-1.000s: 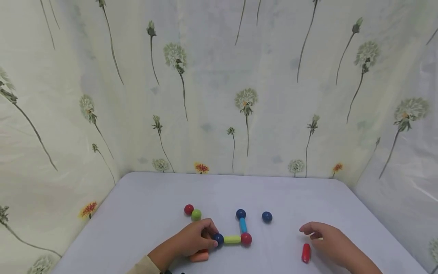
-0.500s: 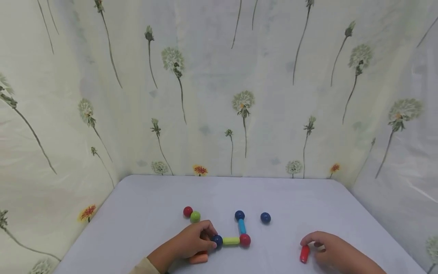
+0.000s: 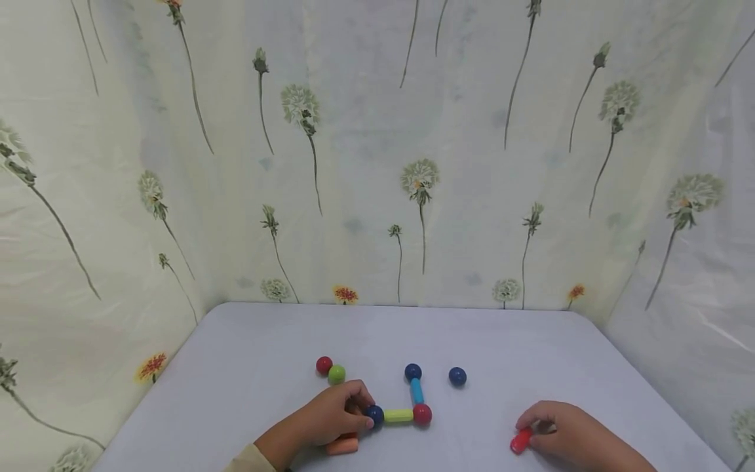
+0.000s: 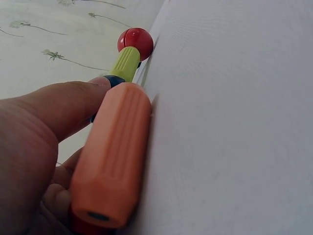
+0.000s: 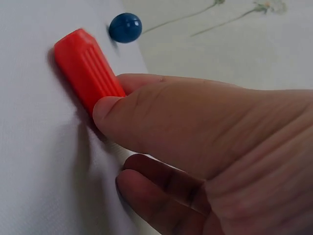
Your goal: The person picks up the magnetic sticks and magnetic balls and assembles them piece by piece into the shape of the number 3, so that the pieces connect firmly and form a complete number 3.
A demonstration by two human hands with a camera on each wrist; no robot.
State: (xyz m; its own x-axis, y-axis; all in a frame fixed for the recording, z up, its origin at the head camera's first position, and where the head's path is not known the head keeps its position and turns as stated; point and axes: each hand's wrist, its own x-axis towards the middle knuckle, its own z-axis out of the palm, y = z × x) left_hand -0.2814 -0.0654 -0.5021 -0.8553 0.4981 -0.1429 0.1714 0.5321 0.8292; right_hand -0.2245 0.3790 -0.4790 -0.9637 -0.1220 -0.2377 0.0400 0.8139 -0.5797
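Observation:
My left hand point(image 3: 339, 413) pinches a dark blue ball point(image 3: 374, 416) between thumb and fingers. A yellow-green rod point(image 3: 398, 415) joins that ball to a red ball point(image 3: 422, 414), and a light blue rod point(image 3: 417, 391) runs from there to another dark blue ball point(image 3: 413, 372): together an L shape on the table. An orange rod point(image 4: 115, 152) lies beneath the left hand, with a red piece beside it mostly hidden. On the right, my right hand point(image 3: 560, 429) pinches a red rod point(image 5: 88, 68) between thumb and index finger, its other fingers curled below.
A loose dark blue ball point(image 3: 457, 376) lies right of the L shape. Behind the left hand, a red ball point(image 3: 324, 365) touches a green ball point(image 3: 337, 374). The white table point(image 3: 265, 334) ends at a flower-patterned curtain point(image 3: 366, 131).
My right hand has come down onto the red rod, pinched it and turned it, its near end swinging left. The left hand stays on the blue ball.

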